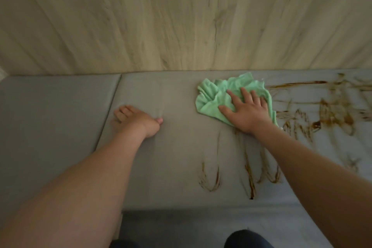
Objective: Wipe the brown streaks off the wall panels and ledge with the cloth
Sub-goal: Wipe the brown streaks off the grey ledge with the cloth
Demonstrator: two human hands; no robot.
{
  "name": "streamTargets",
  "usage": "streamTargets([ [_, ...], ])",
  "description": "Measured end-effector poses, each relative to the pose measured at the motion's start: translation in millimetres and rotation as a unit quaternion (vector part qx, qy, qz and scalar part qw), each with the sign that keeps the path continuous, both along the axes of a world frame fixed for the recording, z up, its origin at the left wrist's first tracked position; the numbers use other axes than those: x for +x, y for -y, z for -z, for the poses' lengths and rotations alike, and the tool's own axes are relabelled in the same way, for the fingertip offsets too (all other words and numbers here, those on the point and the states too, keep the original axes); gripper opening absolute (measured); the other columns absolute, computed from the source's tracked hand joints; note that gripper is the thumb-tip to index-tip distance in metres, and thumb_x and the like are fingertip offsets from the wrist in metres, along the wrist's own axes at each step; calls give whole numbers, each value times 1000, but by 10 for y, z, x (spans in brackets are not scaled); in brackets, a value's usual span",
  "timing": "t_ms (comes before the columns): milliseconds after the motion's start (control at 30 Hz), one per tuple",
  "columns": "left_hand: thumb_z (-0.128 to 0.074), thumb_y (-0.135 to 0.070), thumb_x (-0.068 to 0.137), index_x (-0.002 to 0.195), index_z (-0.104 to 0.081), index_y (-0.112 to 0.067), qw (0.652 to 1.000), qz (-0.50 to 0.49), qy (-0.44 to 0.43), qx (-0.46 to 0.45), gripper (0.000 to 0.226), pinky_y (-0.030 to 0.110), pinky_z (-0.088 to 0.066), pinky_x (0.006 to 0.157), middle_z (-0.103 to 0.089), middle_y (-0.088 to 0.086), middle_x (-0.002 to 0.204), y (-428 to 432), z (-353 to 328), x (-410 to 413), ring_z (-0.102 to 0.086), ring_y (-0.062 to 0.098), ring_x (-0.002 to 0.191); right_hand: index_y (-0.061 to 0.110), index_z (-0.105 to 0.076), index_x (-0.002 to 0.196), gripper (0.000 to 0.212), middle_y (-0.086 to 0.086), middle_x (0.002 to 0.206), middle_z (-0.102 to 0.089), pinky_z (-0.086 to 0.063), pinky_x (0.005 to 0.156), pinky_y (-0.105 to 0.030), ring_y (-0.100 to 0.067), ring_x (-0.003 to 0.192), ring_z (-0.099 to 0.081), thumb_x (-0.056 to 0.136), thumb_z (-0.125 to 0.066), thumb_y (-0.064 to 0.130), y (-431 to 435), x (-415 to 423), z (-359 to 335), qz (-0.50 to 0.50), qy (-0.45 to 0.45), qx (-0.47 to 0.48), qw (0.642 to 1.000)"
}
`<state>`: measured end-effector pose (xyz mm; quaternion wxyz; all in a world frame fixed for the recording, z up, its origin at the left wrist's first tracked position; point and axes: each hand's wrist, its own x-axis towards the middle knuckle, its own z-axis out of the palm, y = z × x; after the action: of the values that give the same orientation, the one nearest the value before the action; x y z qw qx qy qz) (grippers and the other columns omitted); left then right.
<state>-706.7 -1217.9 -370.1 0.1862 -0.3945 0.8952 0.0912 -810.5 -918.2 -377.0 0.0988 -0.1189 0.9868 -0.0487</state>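
Observation:
A crumpled light green cloth point(217, 94) lies on the grey panel point(171, 157) near its upper edge. My right hand point(245, 110) presses flat on the cloth with the fingers spread. Brown streaks point(330, 110) cover the panel to the right of the cloth. More brown streaks point(249, 173) run down below my right hand. My left hand point(138, 120) rests on the bare grey panel to the left, its fingers bent against the surface and holding nothing.
A pale wood-grain surface point(181, 18) fills the upper half of the view and meets the grey panel along a straight edge. A seam point(108, 114) divides the grey panel at the left. Dark shapes point(247, 239) sit at the bottom edge.

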Motion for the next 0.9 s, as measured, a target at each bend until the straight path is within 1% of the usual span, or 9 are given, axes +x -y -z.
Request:
streamTargets([
  [100, -55, -76, 89, 160, 7, 4, 1000, -5, -24, -10, 124, 55, -7, 126, 7, 22, 170, -42, 19, 22, 5, 40, 158, 50, 3, 160, 89, -2, 173, 10, 3, 126, -55, -33, 159, 10, 84, -13, 92, 134, 339, 7, -45, 15, 11, 999],
  [167, -56, -74, 90, 161, 4, 4, 999, -3, -37, -14, 121, 55, -9, 126, 4, 23, 170, -54, 5, 43, 2, 40, 158, 49, 6, 160, 89, -2, 173, 14, 6, 126, -55, -32, 158, 16, 84, -13, 92, 252, 636, -17, -119, 17, 12, 993],
  [333, -58, -70, 91, 162, -6, 0, 998, -1, -54, -19, 113, 56, -14, 125, -5, 23, 170, -110, -40, 87, -4, 41, 157, 57, 7, 157, 90, 5, 173, 11, 6, 127, -52, -25, 158, 16, 82, -22, 95, 114, 1239, -4, -311, 5, 5, 951],
  [400, -57, -64, 94, 160, -19, -5, 997, 27, -71, -34, 96, 58, -18, 123, -17, 22, 167, -158, -43, 110, -14, 43, 154, 58, 7, 157, 95, 10, 172, 12, 7, 126, -49, -22, 158, 16, 78, -30, 97, -123, 1157, -74, -295, 31, 0, 955],
  [500, -58, -39, 99, 149, -41, -9, 986, 104, -119, -56, 61, 58, -25, 120, -38, 17, 155, -315, -59, 157, -30, 41, 146, 52, 12, 159, 114, 6, 171, 17, 4, 126, -53, -28, 158, 17, 70, -40, 100, -240, 1121, -165, -190, 72, 25, 979],
  [600, -54, -22, 96, 141, -49, -13, 979, 145, -139, -48, 47, 57, -31, 116, -46, 13, 147, -564, -126, 181, -37, 39, 139, 44, 15, 160, 123, -5, 171, 20, 5, 125, -61, -38, 156, 19, 65, -33, 104, 99, 1428, -66, -193, 72, 42, 978],
  [667, -54, -25, 94, 139, -51, -17, 973, 170, -155, -27, 47, 56, -32, 116, -46, 12, 146, -739, -163, 172, -38, 40, 138, 45, 8, 161, 119, -2, 172, 15, 6, 125, -59, -35, 157, 16, 64, -24, 105, 197, 1627, 10, -228, 45, 15, 973],
  [800, -52, -38, 96, 137, -55, -25, 954, 239, -179, -6, 43, 50, -36, 113, -47, 9, 144, -983, -171, 90, -41, 39, 135, 54, 2, 160, 100, 12, 173, 5, 7, 127, -46, -18, 159, 10, 75, -28, 100, -382, 1553, 8, -267, 0, -9, 964],
  [900, -49, -43, 99, 140, -53, -26, 945, 279, -168, 10, 45, 48, -37, 113, -46, 10, 146, -1161, -156, -14, -42, 40, 134, 63, 7, 155, 95, 16, 172, 5, 0, 128, -50, -16, 159, 8, 73, -17, 103, -1123, 1318, -36, -201, 5, 21, 979],
])
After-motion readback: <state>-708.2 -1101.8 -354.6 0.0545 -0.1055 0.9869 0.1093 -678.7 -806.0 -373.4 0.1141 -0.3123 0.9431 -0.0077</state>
